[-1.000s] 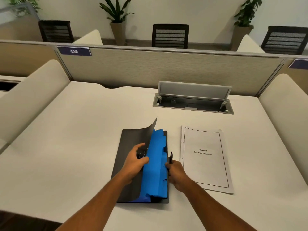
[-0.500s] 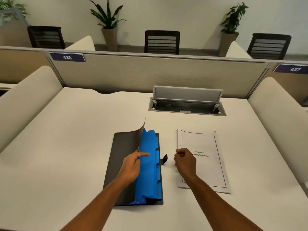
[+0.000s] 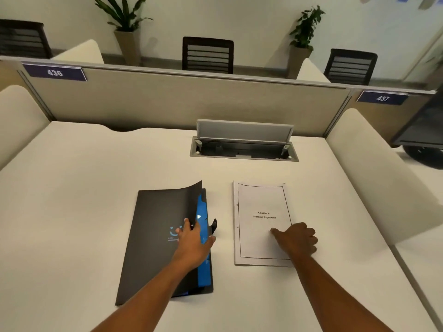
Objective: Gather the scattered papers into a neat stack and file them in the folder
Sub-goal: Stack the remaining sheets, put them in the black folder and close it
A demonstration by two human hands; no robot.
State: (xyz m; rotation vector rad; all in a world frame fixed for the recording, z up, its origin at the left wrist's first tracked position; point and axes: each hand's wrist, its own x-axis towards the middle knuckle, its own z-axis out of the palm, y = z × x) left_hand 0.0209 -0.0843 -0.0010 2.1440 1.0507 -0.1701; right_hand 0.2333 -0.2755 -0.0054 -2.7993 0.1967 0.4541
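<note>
A black folder [image 3: 153,236] lies left of centre on the white desk [image 3: 96,176]. Its cover is folded over the blue dividers [image 3: 203,271], which show along the right edge. My left hand [image 3: 194,243] holds the cover's free edge, fingers curled over it and thumb out to the right. A small black clasp tab [image 3: 214,224] sticks up beside the hand. A neat white paper stack [image 3: 259,202] with a title page lies to the right. My right hand [image 3: 296,238] straddles the stack's right edge, thumb on top and fingers curled at the edge.
An open grey cable box [image 3: 244,149] is sunk into the desk behind the papers. A beige partition [image 3: 179,101] closes the back, and padded side dividers [image 3: 374,164] flank the desk. Chairs and potted plants stand beyond.
The black cover has swung right and down over the blue dividers under my left hand. My right hand has slid from the stack's left edge to its lower right edge.
</note>
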